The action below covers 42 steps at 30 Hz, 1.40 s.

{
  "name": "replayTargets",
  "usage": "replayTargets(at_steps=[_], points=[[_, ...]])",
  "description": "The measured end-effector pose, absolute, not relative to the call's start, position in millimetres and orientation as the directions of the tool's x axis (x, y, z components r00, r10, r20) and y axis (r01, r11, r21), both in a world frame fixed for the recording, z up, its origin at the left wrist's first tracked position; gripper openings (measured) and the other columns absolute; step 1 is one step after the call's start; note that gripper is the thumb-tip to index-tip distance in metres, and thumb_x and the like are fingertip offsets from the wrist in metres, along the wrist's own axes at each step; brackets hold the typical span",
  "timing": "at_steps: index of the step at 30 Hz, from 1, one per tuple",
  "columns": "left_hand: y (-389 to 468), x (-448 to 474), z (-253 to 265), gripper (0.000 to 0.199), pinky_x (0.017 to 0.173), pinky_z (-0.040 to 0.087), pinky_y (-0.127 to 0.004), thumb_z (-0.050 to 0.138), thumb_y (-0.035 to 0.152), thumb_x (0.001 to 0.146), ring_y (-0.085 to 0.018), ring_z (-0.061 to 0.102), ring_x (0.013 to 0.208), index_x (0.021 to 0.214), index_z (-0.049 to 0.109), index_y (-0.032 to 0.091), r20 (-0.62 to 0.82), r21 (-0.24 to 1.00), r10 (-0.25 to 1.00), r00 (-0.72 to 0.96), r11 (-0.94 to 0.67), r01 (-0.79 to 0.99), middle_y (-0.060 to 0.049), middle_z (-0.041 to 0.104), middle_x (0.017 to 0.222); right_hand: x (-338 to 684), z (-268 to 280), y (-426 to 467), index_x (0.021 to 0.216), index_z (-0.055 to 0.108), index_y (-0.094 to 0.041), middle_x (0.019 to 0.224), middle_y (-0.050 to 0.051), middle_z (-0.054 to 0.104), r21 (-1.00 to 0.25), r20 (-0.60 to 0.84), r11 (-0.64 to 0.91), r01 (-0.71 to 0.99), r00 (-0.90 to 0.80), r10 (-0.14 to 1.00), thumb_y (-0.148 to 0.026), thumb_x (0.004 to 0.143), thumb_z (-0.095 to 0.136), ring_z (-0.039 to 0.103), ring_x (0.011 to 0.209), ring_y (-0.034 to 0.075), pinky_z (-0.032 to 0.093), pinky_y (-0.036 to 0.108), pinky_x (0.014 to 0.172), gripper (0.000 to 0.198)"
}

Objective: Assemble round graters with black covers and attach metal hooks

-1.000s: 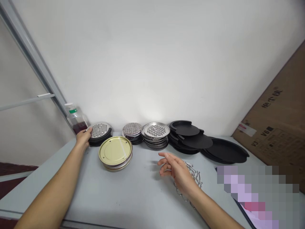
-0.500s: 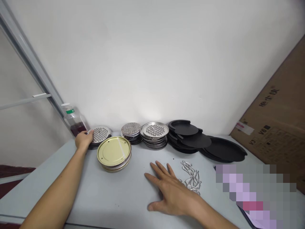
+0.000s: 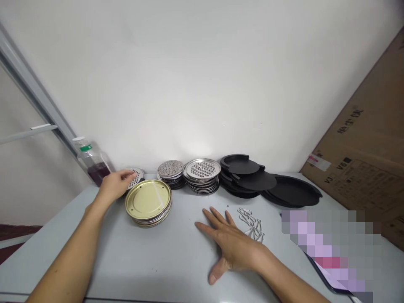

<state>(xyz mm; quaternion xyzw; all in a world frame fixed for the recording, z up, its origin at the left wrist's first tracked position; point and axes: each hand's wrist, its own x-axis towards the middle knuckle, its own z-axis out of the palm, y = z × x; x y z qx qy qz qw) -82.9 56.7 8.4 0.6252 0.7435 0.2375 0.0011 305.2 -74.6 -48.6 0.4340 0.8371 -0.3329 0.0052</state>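
My left hand hovers over the left part of a round perforated metal disc, covering much of it. Its fingers are loosely bent with nothing visible between them; whether they touch the disc I cannot tell. In front of this disc, just right of my left wrist, stands a stack of gold-coloured round lids. My right hand is open, fingers spread, low over the grey table. Beside its fingers lies a loose pile of bent metal wire hooks.
Along the wall stand a small stack of metal discs, a taller stack of grater discs and black round trays. A bottle of dark liquid is at left. A cardboard box and a partly blurred phone are at right.
My left hand has let go of the disc's left edge and moved right, over the disc. My right hand stays spread, its thumb slightly shifted. The view has shifted a little.
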Motion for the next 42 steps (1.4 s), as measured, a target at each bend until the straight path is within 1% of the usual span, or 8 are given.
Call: replayTargets(at_steps=[5,12,20,26,32,37,39,42], points=[[36,-66,9,0.033,0.072,0.047,-0.027,0.057,0.051,0.082,-0.024,0.070,0.088,0.094,0.077,0.027,0.203,0.330,0.973,-0.110,0.038,0.943,0.001,0.078,0.091,306,-48,-74,0.155,0.022,-0.031,0.164,0.016,-0.003,-0.560,-0.296,0.398,0.726,-0.625,0.722,-0.068,0.053,0.082,-0.015,0.147,0.040,-0.011,0.065,0.113,0.124],[35,-67,4,0.031,0.072,0.046,-0.028,0.051,0.043,0.084,-0.024,0.069,0.087,0.093,0.075,0.024,0.220,0.312,0.970,-0.108,0.035,0.949,-0.001,0.077,0.090,312,-49,-72,0.154,0.025,-0.030,0.164,0.016,-0.002,-0.567,-0.295,0.386,0.727,-0.618,0.729,-0.065,0.053,0.083,-0.014,0.148,0.039,-0.008,0.061,0.116,0.122],[36,-66,1,0.027,0.069,0.047,-0.028,0.055,0.039,0.083,-0.023,0.069,0.082,0.092,0.075,0.022,0.219,0.283,0.973,-0.068,0.003,0.959,-0.002,0.076,0.087,315,-50,-68,0.155,0.022,-0.032,0.164,0.014,-0.005,-0.542,-0.324,0.362,0.758,-0.586,0.743,-0.064,0.052,0.084,-0.015,0.147,0.039,-0.009,0.061,0.116,0.125],[33,-60,0,0.023,0.067,0.047,-0.029,0.053,0.035,0.087,-0.026,0.070,0.084,0.091,0.073,0.024,0.260,0.192,0.963,-0.069,0.019,0.981,-0.004,0.077,0.089,315,-50,-69,0.155,0.022,-0.032,0.164,0.016,-0.002,-0.534,-0.303,0.367,0.761,-0.578,0.758,-0.065,0.051,0.083,-0.013,0.148,0.039,-0.008,0.062,0.115,0.125],[26,-49,5,0.027,0.071,0.047,-0.032,0.048,0.032,0.092,-0.030,0.068,0.093,0.098,0.073,0.025,0.323,0.072,0.945,-0.055,0.033,0.997,-0.006,0.076,0.103,314,-50,-68,0.155,0.022,-0.031,0.164,0.015,-0.002,-0.540,-0.308,0.362,0.759,-0.579,0.755,-0.061,0.052,0.085,-0.013,0.148,0.041,-0.009,0.062,0.115,0.124],[23,-46,18,0.029,0.074,0.047,-0.033,0.046,0.031,0.093,-0.030,0.069,0.093,0.102,0.073,0.025,0.368,0.039,0.929,-0.045,0.033,0.999,-0.004,0.077,0.101,317,-51,-68,0.154,0.025,-0.031,0.165,0.015,-0.001,-0.541,-0.302,0.365,0.757,-0.581,0.756,-0.059,0.051,0.087,-0.011,0.148,0.042,-0.008,0.062,0.116,0.124],[17,-37,25,0.029,0.077,0.047,-0.033,0.045,0.032,0.094,-0.029,0.069,0.094,0.103,0.072,0.025,0.421,0.062,0.907,-0.008,-0.020,0.998,-0.003,0.076,0.104,318,-51,-67,0.155,0.025,-0.031,0.165,0.014,-0.002,-0.540,-0.303,0.370,0.756,-0.585,0.752,-0.058,0.050,0.087,-0.012,0.148,0.041,-0.009,0.062,0.116,0.124],[1,-8,30,0.025,0.084,0.046,-0.032,0.048,0.031,0.093,-0.026,0.067,0.098,0.101,0.071,0.024,0.439,0.168,0.888,0.137,-0.231,0.958,-0.002,0.075,0.107,319,-51,-66,0.155,0.023,-0.031,0.164,0.014,-0.003,-0.530,-0.313,0.368,0.764,-0.579,0.753,-0.057,0.050,0.088,-0.011,0.148,0.041,-0.010,0.063,0.115,0.126]])
